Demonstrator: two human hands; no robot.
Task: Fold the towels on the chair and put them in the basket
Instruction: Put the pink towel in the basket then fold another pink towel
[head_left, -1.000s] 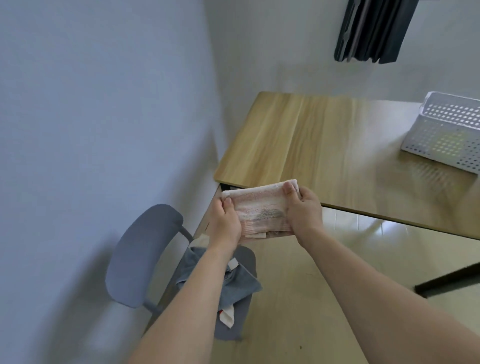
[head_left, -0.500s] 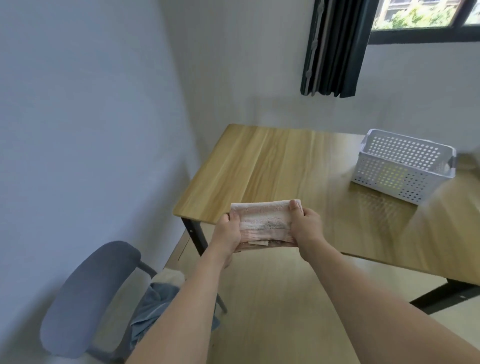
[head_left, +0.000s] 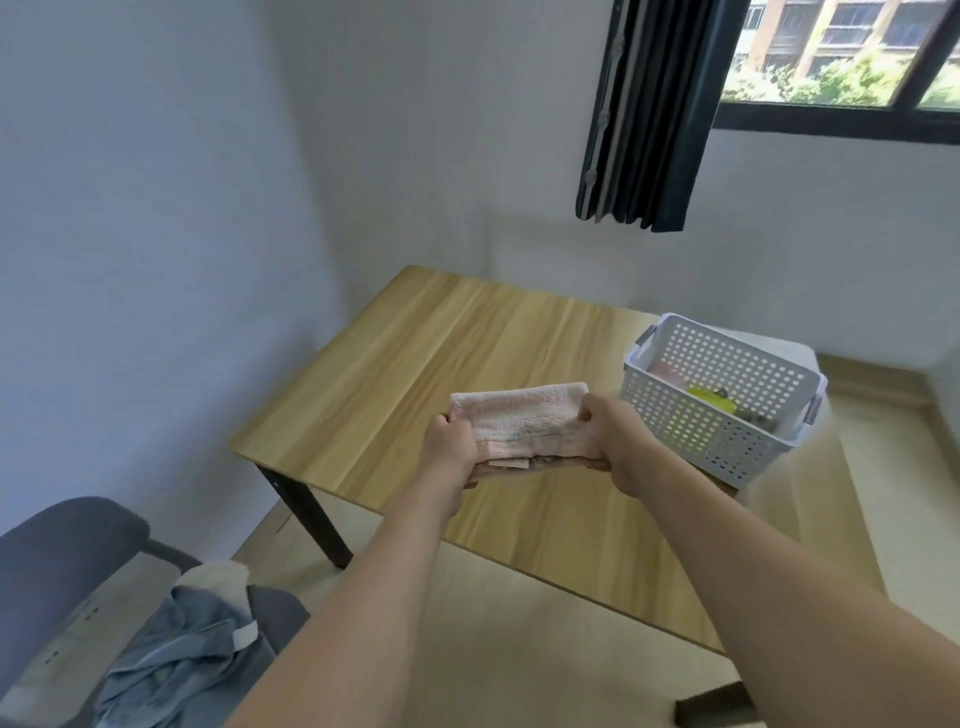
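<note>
Item: pink towel (head_left: 524, 423), folded into a flat soft terry pad, held above the table (head_left: 415, 353) at centre view. Left hand (head_left: 451, 448) and right hand (head_left: 621, 447) each grip one short end, fingers curled round it.

Risks: layers may slip and the fold open if either grip loosens; the pad may catch the basket rim.

Basket (head_left: 719, 402), 2 o'clock of the towel: white perforated plastic, rectangular, partly filled. Chair (head_left: 57, 561), 7 o'clock: grey padded, bearing a crumpled blue towel (head_left: 176, 644).

Both arms outstretched, left hand (head_left: 451, 448) and right hand (head_left: 618, 440) level, fingers curled, gripping
</note>
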